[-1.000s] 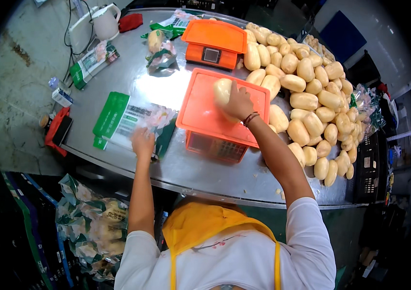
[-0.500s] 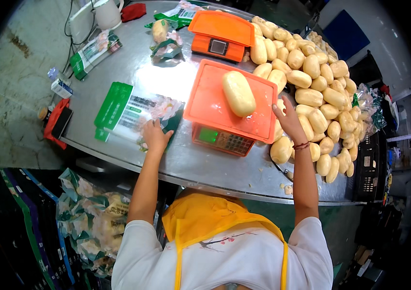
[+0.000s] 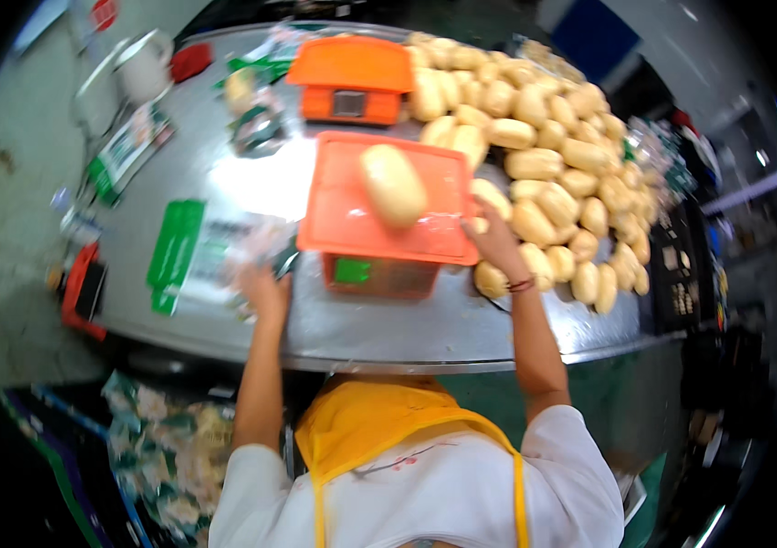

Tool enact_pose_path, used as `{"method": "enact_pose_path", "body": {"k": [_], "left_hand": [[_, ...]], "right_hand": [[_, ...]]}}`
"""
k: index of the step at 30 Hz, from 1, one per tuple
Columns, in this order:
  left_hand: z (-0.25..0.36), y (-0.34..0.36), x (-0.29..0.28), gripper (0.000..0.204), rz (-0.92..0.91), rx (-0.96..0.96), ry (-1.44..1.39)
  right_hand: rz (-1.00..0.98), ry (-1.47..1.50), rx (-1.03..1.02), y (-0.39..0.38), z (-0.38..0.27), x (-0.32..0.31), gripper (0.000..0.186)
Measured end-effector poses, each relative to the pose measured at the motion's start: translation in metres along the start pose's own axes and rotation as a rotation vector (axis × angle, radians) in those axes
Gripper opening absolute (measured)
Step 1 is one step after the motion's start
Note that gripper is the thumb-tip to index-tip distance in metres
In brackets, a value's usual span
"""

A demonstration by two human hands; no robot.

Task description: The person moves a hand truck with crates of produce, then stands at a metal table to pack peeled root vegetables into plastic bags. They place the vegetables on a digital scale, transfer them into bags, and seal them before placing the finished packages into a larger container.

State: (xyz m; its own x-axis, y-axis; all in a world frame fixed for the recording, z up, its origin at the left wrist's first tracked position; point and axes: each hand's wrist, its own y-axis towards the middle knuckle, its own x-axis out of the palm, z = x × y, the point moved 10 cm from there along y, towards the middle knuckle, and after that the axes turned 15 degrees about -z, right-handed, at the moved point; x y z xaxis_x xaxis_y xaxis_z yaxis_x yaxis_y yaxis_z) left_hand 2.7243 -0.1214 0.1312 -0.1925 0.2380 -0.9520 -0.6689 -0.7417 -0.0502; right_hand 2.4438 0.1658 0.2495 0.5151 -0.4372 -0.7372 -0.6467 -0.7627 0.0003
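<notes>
A single pale lotus root piece lies on the orange-red tray of the near scale, whose green display faces me. Left of the scale, my left hand rests at the near edge of flat green-and-clear printed bags; its fingers are blurred, with the thumb apart. My right hand is by the scale's right edge, thumb and fingers apart, beside the heap of lotus root pieces. It holds nothing that I can see.
Behind stands a second orange scale. A partly bagged lotus root piece, another green-and-white bag and a white kettle are at the left. Filled bags sit below the table's left front. A black crate stands right.
The whole view has shifted and blurred, with the table things now farther left. The lotus root piece stays on the scale. Both hands keep nearly the same places beside the bags and the scale.
</notes>
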Motion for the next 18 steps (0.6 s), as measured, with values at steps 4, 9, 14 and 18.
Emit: {"method": "enact_pose_path", "body": {"k": [4, 9, 14, 18], "left_hand": [[-0.008, -0.004, -0.003, 0.028, 0.16, 0.156, 0.013], [-0.018, 0.008, 0.007, 0.025, 0.044, 0.078, -0.197], [-0.033, 0.014, 0.02, 0.019, 0.012, 0.148, -0.069], [-0.059, 0.022, 0.027, 0.022, -0.068, 0.002, -0.178]], "right_hand": [[0.175, -0.05, -0.182, -0.032, -0.043, 0.005, 0.044], [0.214, 0.277, 0.025, -0.081, 0.006, 0.015, 0.033], [0.351, 0.46, 0.132, -0.126, 0.065, -0.008, 0.028], [0.378, 0.57, 0.22, -0.153, 0.111, -0.027, 0.024]]}}
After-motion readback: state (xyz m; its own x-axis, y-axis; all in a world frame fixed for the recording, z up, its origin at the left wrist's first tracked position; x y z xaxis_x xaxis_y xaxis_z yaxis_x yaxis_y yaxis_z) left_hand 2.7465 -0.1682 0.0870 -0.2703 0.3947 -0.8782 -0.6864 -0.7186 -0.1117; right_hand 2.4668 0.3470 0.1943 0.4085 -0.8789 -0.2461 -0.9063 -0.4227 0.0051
